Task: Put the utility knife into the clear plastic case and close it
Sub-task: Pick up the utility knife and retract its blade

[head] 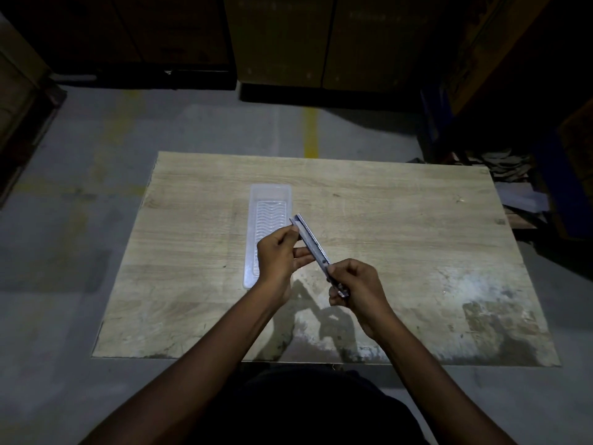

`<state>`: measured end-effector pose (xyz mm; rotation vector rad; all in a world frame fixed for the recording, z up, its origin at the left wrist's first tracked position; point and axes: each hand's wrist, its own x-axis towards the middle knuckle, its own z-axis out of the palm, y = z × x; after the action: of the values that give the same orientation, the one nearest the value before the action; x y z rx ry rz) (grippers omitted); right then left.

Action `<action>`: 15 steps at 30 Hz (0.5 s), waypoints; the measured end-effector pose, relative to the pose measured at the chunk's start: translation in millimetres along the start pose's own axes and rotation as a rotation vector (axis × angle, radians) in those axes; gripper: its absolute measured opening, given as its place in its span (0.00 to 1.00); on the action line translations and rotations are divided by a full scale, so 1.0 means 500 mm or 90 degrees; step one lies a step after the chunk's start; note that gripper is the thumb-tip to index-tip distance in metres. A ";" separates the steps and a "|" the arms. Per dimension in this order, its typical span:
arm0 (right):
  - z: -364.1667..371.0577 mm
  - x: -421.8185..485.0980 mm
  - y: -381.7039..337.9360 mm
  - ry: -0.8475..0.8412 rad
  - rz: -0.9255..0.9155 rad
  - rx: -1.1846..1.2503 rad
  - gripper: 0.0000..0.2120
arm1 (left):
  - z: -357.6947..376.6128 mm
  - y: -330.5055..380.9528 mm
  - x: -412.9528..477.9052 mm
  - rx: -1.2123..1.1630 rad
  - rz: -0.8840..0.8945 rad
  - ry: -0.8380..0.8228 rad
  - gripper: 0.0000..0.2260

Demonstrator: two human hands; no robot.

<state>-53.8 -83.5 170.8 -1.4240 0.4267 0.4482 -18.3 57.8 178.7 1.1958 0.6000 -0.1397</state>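
Right hand (356,284) gripping utility knife (316,250) near end, left hand (279,255) pinching far end; clear plastic case (268,226) lying lengthwise on worktop (401,239), just left, under left hand.

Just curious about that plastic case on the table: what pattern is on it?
Rows of raised wavy ridges on the clear plastic case, seen in the head view.

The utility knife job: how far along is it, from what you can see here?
Early on. Nothing is packed yet: the clear plastic case lies on the wooden table, with no knife in it. In hand: the left hand and right hand both hold the utility knife above the table. Left: laying it in the case and closing it.
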 end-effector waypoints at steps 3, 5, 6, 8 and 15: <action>0.001 -0.001 0.005 0.098 -0.106 -0.086 0.07 | 0.003 -0.002 -0.002 -0.042 -0.024 -0.046 0.08; 0.003 0.004 0.012 0.170 -0.206 -0.174 0.06 | 0.010 -0.001 -0.008 -0.066 -0.043 -0.090 0.07; 0.003 0.007 0.017 0.200 -0.274 -0.232 0.06 | 0.013 0.000 -0.010 -0.081 -0.054 -0.107 0.07; 0.002 0.009 0.023 0.237 -0.421 -0.355 0.05 | 0.020 0.004 -0.014 -0.120 -0.075 -0.122 0.08; -0.009 0.008 0.044 0.284 -0.650 -0.722 0.06 | 0.028 0.013 -0.018 -0.192 -0.111 -0.143 0.14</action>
<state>-62.3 -85.7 149.9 -2.5966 -0.3302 -0.5954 -18.2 45.9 191.9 0.8217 0.5072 -0.3158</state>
